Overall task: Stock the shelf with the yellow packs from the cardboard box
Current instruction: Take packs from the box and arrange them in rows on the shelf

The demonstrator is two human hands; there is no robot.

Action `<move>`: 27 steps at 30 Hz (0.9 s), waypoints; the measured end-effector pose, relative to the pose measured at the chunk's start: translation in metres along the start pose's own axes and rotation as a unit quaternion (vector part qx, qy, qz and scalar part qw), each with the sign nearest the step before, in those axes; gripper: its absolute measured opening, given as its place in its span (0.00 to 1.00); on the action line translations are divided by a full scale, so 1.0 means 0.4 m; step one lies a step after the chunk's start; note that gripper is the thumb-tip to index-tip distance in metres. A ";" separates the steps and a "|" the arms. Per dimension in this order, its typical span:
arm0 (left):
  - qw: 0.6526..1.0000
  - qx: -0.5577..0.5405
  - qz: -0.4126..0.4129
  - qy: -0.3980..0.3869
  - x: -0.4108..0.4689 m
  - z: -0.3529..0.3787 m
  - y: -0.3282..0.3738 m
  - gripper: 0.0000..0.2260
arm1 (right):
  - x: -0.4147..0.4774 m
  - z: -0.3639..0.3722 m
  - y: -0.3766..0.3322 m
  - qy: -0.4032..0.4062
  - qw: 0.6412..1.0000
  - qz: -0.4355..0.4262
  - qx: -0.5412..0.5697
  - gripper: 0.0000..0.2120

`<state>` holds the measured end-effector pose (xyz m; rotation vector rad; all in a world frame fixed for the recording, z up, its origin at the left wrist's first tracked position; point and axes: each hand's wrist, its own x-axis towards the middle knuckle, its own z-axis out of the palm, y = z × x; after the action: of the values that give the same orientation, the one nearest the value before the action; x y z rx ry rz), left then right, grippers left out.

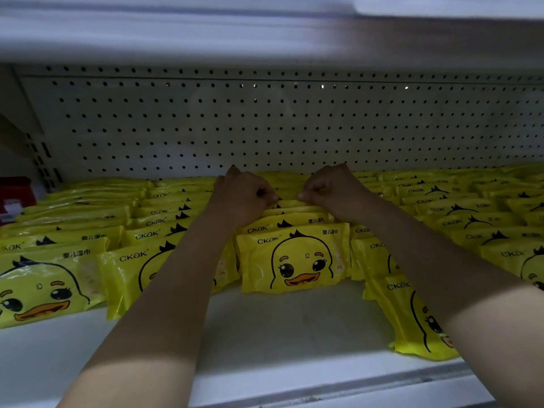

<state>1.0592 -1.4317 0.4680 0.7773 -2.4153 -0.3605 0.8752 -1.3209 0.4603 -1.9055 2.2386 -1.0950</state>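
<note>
Both my hands are deep in the middle row. My left hand (244,198) and right hand (332,192) have curled fingers, thumb and forefinger nipping the top edge of a yellow pack (290,204) standing far back in that row. The pack sits between the hands, right under the fingertips. More packs stand ahead of it, with the front pack (294,257) upright, duck face out. Rows fill the shelf (265,334) on both sides. One loose pack (412,319) lies tilted front right, beneath my right forearm. Pegboard (265,128) behind.
</note>
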 end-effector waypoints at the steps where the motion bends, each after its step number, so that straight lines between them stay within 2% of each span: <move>1: 1.000 0.000 -0.004 -0.003 0.002 0.001 -0.002 0.07 | 0.003 0.003 0.001 0.003 1.000 -0.002 -0.001 0.09; 3: 0.999 -0.025 -0.024 0.009 0.004 -0.005 -0.008 0.09 | 0.006 0.000 -0.005 0.023 1.000 -0.005 0.015 0.11; 7: 0.995 -0.057 -0.020 0.081 0.002 -0.023 -0.031 0.07 | 0.012 -0.018 0.004 0.073 0.996 0.017 0.052 0.04; 12: 0.998 -0.033 -0.031 0.052 -0.005 -0.023 -0.020 0.04 | 0.026 -0.012 0.007 0.024 1.000 0.019 0.006 0.14; 19: 0.998 -0.006 -0.015 0.065 -0.001 -0.020 -0.027 0.07 | 0.029 -0.012 -0.006 0.022 0.999 0.032 -0.027 0.07; 22: 0.997 0.006 -0.017 0.075 0.002 -0.017 -0.033 0.10 | 0.024 -0.013 -0.019 0.021 0.998 0.033 -0.041 0.09; 27: 0.997 0.039 -0.021 0.064 0.008 -0.010 -0.035 0.06 | 0.022 -0.007 -0.015 0.021 0.999 0.019 -0.023 0.09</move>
<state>1.0659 -1.4451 0.4669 0.8610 -2.3077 -0.2271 0.8768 -1.3275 0.4690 -1.8651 2.3329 -1.0975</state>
